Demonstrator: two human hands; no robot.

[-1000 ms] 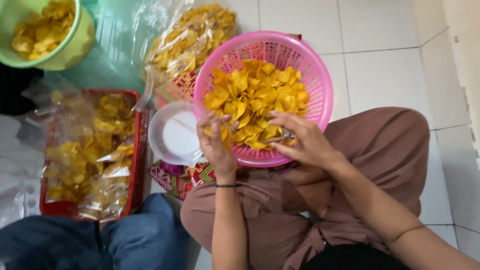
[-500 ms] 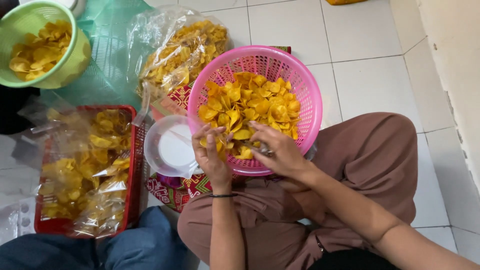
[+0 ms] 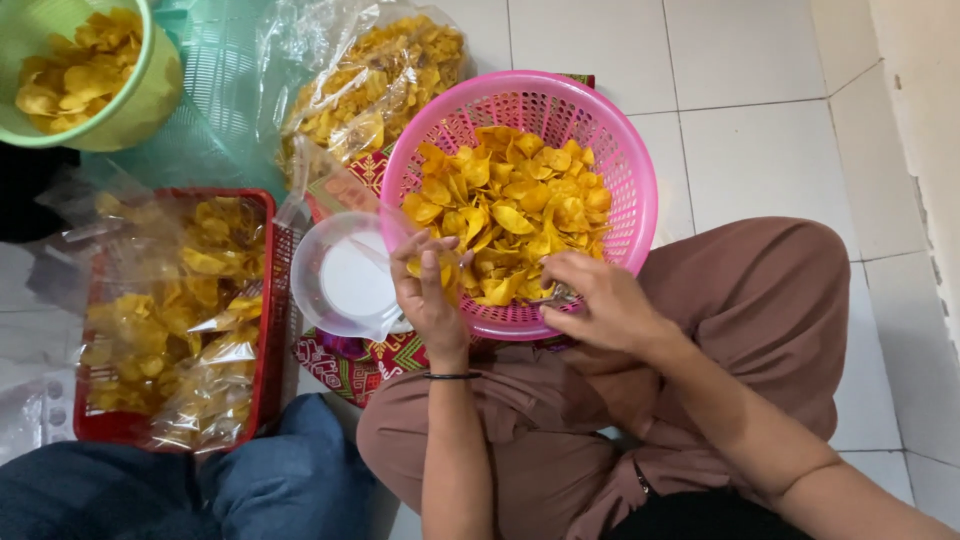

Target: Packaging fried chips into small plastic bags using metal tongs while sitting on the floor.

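A pink plastic basket point(image 3: 620, 150) full of yellow chips point(image 3: 515, 205) rests against my lap. My left hand point(image 3: 430, 300) is at the basket's near left rim, gripping a small clear bag point(image 3: 440, 268) with a few chips in it. My right hand point(image 3: 600, 305) lies on the near rim, its fingers curled into the chips at the heap's edge. Just left of my left hand stands a round white bowl point(image 3: 345, 280) under clear plastic film.
A red tray point(image 3: 265, 300) at left holds filled clear bags of chips. A green bowl point(image 3: 140, 100) of chips sits top left beside a teal basket point(image 3: 215, 110) and a large open bag of chips point(image 3: 380, 75). Another person's knees in blue jeans point(image 3: 250, 490) are bottom left. White floor tiles lie to the right.
Both hands stay at the basket's near rim. My left hand has drawn the small bag closer to the rim, and my right hand has shifted slightly left into the chips.
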